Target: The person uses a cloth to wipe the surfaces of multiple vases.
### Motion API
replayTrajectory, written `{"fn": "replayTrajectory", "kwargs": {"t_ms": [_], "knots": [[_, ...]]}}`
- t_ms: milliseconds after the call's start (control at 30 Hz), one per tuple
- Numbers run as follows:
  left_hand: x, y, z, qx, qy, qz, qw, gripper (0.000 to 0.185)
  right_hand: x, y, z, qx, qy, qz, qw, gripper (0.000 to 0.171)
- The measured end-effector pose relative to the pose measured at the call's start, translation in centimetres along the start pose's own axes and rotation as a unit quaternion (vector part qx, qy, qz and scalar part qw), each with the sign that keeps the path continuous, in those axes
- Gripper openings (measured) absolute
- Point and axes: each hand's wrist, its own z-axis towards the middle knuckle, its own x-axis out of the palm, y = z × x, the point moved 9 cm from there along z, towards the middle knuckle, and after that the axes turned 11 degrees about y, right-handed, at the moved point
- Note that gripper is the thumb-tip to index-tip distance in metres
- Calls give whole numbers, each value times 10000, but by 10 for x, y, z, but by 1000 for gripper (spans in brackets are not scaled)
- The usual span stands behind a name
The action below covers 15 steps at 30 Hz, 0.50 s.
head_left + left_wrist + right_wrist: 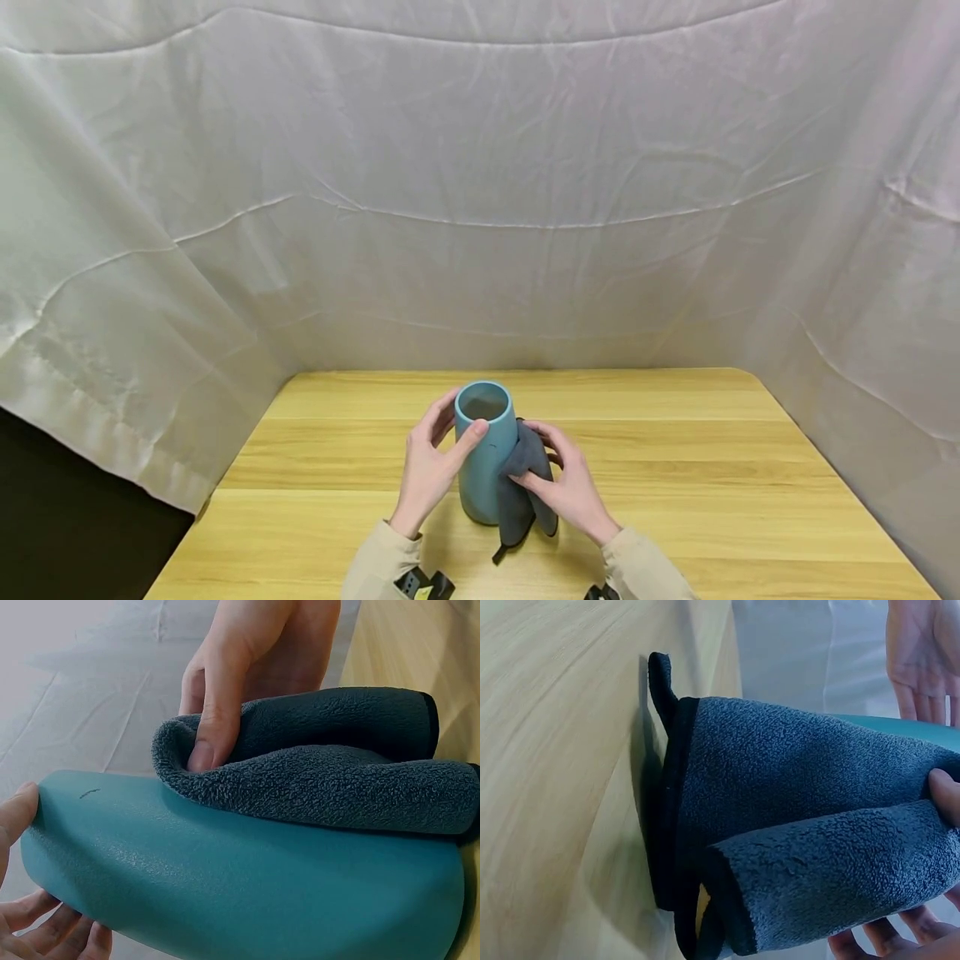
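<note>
A teal cylindrical vase (483, 454) stands upright on the wooden table (712, 467), its mouth open at the top. My left hand (435, 462) grips its left side near the rim, thumb on the front. My right hand (566, 483) holds a dark grey fleece cloth (521, 487) and presses it against the vase's right side. In the left wrist view the cloth (322, 765) lies folded over the teal vase (247, 877), with the right thumb (210, 727) pinching its fold. In the right wrist view the cloth (795, 817) fills the frame and the left palm (922, 652) shows beyond.
White fabric (480, 183) hangs behind and on both sides of the table. A dark gap (67, 525) lies past the table's left edge. Bare wood stretches to the left and right of the vase.
</note>
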Motion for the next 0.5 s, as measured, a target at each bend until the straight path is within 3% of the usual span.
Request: {"fn": "replayTrajectory", "kwargs": {"t_ms": [233,500], "knots": [[0,2,-1,-9,-15,26,10000,53,-1,4,0,61,-87,92,9999,61],[0,0,0,-17,-23,24,10000,53,-6,18,6,-293,-240,89,9992,62]]}}
